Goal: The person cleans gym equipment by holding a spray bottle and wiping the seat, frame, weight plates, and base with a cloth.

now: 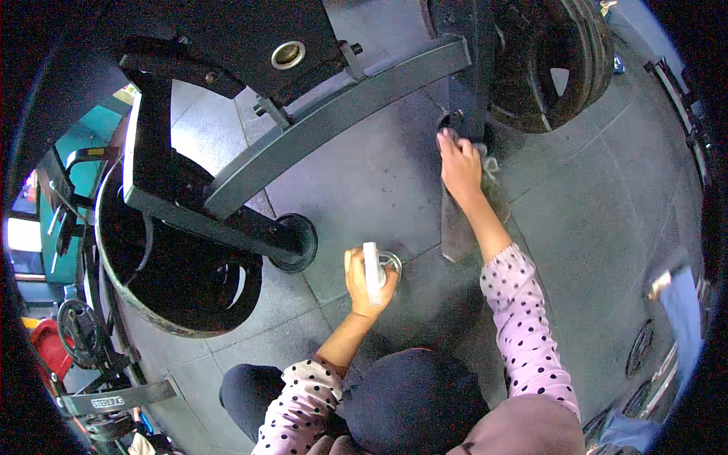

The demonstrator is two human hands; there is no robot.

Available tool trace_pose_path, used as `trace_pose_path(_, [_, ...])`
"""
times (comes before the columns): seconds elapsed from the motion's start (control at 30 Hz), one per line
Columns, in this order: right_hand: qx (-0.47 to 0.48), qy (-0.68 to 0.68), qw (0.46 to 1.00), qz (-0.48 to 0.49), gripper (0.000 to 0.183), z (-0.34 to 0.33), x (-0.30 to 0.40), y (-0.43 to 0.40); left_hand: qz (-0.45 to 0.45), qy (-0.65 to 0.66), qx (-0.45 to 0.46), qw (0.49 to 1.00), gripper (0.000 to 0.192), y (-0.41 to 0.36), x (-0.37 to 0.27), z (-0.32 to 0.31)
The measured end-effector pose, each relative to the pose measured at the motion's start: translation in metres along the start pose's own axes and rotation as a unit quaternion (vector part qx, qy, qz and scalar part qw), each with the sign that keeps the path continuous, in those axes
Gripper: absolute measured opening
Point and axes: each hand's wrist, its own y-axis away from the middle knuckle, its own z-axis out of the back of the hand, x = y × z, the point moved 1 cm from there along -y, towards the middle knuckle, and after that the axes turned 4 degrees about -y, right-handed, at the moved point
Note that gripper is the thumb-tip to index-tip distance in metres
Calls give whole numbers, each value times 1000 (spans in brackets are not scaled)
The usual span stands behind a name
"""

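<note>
My left hand (367, 284) grips a clear round container with a white bar-like top (372, 273), held low over the tiled floor; its exact kind is unclear from above. My right hand (462, 170) presses a crumpled grey cloth (489, 165) against the lower end of a dark upright post (466, 102) of a gym machine. Part of the cloth is hidden under my fingers. Below that hand, a flat greyish beam (455, 236) runs along the floor towards me, partly covered by my forearm.
A curved grey steel bar (341, 119) spans the machine ahead. Weight plates hang at the left (176, 267) and at the upper right (549, 68). A round rubber foot (293, 242) stands on the floor. More gym equipment (116, 395) lines the left. Blue fabric (679, 324) shows at the right.
</note>
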Motion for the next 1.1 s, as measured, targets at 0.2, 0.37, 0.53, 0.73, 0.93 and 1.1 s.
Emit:
trace_pose_path(0.2, [132,126,980,-79,46,-52,5,-38,-16,10,-2,1000,35,2,2,-5])
trace_pose_path(0.37, [102,56,989,-86,55,-44,-4,-10,-25,14,2,1000,38,3,1,-2])
trace_pose_path(0.53, [99,40,991,-76,51,-21,-9,13,-22,17,-1,1000,38,3,0,2])
trace_pose_path(0.73, [90,52,991,-87,44,-7,-21,39,-11,29,3,1000,36,0,1,-1])
trace_pose_path(0.93, [49,-202,968,-139,28,1,-22,68,-21,-2,8,1000,33,-5,25,-11])
trace_pose_path(1.1, [-166,-229,933,-221,25,82,-32,11,1,-3,17,1000,34,-24,16,-8])
